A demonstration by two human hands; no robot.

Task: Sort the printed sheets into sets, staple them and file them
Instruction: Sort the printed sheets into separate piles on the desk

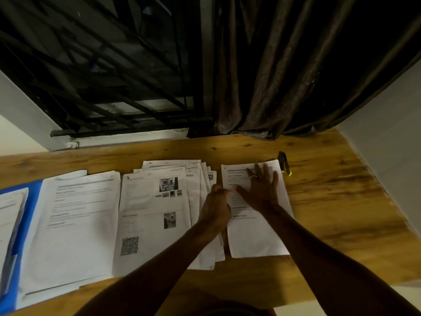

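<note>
Head view: at nine o'clock I see the blue folder (33, 208) lying open with sheets (9, 213) in it. The right hand (262, 190) presses flat, fingers spread, on the right-hand set (255, 238). The left hand (215, 208) is curled at the fanned pile's (159, 201) three-o'clock edge; I cannot tell whether it grips paper. The stapler (284, 164) lies at one o'clock of the right hand.

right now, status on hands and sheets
Right hand flat on right sheet. Left hand curled beside fanned stack, grip unclear. Stapler untouched, nothing in the way.
</note>
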